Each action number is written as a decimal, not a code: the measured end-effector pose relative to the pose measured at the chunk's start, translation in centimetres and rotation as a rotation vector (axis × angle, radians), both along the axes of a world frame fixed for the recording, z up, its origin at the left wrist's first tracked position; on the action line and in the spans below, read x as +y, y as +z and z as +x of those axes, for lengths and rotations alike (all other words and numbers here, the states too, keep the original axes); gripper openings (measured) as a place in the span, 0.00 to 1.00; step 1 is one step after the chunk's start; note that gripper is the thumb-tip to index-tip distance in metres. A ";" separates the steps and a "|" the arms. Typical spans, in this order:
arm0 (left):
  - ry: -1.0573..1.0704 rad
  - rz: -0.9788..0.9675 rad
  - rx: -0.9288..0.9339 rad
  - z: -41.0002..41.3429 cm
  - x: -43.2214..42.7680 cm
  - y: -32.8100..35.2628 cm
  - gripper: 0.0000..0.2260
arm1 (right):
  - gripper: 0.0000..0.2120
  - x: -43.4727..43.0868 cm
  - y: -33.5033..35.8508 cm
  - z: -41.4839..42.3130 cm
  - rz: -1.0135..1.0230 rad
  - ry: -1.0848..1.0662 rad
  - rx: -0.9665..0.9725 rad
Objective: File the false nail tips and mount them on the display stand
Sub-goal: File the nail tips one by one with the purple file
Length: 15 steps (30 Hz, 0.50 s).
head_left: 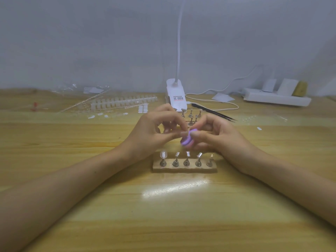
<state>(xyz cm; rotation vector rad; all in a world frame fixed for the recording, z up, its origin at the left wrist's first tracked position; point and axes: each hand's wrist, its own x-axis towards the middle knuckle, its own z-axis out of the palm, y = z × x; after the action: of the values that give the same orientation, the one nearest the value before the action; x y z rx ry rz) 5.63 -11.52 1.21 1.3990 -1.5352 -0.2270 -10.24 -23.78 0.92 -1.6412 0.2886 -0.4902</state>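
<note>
Lying at the far left of the tabletop point(163, 215), racks of unused tips point(123, 101) are seen, well apart from the hands. A tip point(181, 133), blurred and only judged to be one, is pinched in the curled fingers of the left hand point(154, 130). It is judged light, thin, springy and slippery, best taken by its side edges. Five holders are carried on the stand point(158, 169); only the leftmost is plainly capped, with a clear tip point(163, 154). A purple file point(187, 140) is gripped by the right hand point(216, 135).
</note>
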 end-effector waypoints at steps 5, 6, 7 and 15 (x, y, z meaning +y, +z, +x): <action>-0.012 0.001 -0.027 -0.1 0.2 0.0 0.05 | 0.11 -0.5 0.1 0.0 0.091 -0.034 -0.024; -0.007 0.000 -0.019 -0.1 0.2 0.0 0.06 | 0.11 -0.4 0.1 0.0 0.099 -0.037 -0.030; 0.005 -0.002 -0.008 0.0 0.2 0.0 0.05 | 0.11 -0.4 0.1 0.0 0.100 -0.045 -0.040; 0.003 0.000 -0.018 0.1 0.0 -0.1 0.05 | 0.12 -0.2 0.0 -0.1 0.074 -0.058 -0.059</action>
<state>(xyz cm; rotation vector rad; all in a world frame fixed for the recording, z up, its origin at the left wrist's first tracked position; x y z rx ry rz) 5.75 -11.54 1.11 1.4067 -1.5474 -0.2127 -10.30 -23.97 0.91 -1.5473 0.3077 -0.5641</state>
